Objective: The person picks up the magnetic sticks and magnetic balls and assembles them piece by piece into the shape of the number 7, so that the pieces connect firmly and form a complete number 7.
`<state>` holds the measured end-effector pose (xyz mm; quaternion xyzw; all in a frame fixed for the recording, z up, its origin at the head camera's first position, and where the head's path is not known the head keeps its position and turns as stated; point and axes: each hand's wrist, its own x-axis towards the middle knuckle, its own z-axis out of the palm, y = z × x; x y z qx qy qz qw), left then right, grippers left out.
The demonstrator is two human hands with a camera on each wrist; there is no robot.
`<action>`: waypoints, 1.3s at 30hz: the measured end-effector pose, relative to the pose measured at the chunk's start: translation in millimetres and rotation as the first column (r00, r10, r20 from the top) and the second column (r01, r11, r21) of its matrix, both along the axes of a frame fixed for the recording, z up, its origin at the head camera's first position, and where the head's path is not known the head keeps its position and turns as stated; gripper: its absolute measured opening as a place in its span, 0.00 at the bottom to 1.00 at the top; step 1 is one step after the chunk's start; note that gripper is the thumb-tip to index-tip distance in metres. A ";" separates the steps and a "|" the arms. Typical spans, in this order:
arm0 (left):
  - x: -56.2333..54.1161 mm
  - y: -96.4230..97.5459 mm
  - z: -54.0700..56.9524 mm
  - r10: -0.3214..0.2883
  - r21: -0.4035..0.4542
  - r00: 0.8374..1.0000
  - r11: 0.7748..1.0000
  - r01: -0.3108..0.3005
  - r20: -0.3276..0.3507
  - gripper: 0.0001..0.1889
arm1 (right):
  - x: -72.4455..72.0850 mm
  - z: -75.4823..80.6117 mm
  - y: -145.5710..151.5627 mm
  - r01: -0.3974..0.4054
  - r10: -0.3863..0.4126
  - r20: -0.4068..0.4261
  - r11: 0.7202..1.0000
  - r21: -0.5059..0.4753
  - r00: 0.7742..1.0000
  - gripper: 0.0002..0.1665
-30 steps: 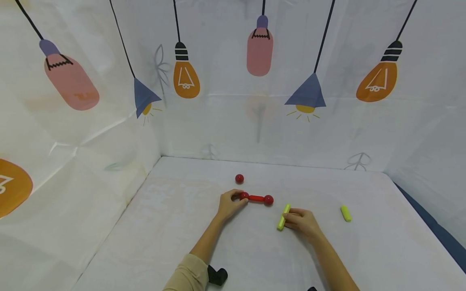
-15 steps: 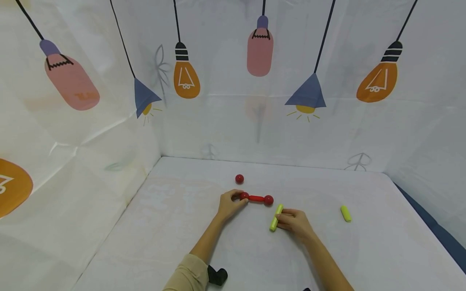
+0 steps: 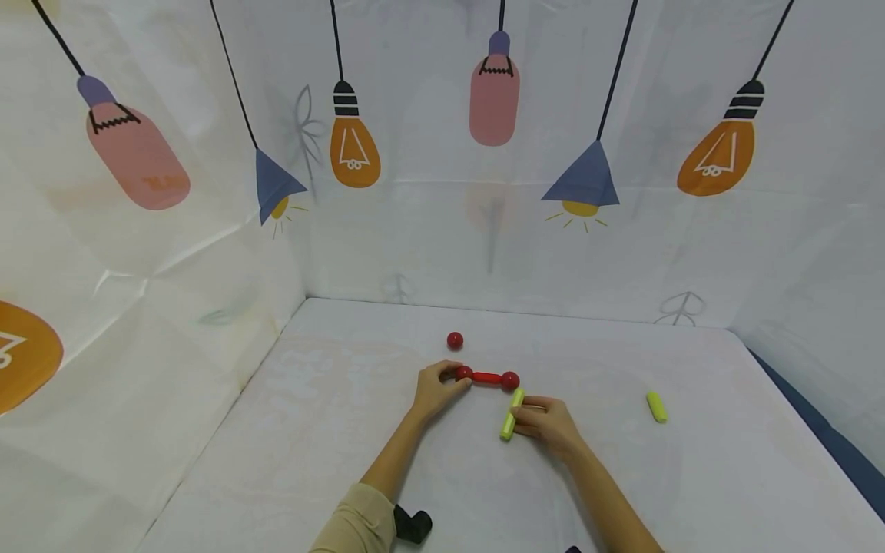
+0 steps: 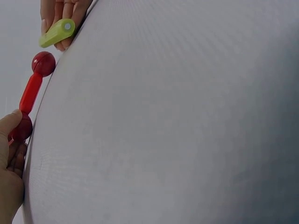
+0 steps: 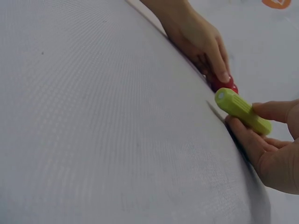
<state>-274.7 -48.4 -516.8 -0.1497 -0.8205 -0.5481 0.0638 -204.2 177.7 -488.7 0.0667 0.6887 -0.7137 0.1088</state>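
As the left hand (image 3: 435, 392) pinches the left ball (image 3: 464, 372), the right hand (image 3: 548, 423) grips a green bar (image 3: 510, 418) just beside the right ball (image 3: 510, 381); attaching it seems underway, calling for tip alignment.

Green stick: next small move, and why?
I'd probably ease the right hand slightly so an end of the green stick meets the free red ball. The left wrist view shows a small gap between them, while the left hand grips the ball at the other end of the red rod, likely steadying it.
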 end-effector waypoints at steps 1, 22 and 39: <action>0.1 0.1 -0.3 0.001 -0.002 1.000 1.000 -0.001 0.007 0.19 | 0.0 0.4 -0.7 -0.003 0.003 0.001 1.000 -0.002 1.000 0.32; 0.0 -0.1 -0.2 0.004 0.003 0.999 1.000 -0.003 -0.033 0.17 | -7.7 0.8 -10.6 0.037 -0.041 0.062 0.998 0.051 0.997 0.33; 0.0 -0.8 -1.1 0.003 -0.004 1.000 1.000 -0.004 -0.021 0.17 | -11.0 0.6 -16.9 0.039 -0.041 0.078 0.999 0.023 0.996 0.33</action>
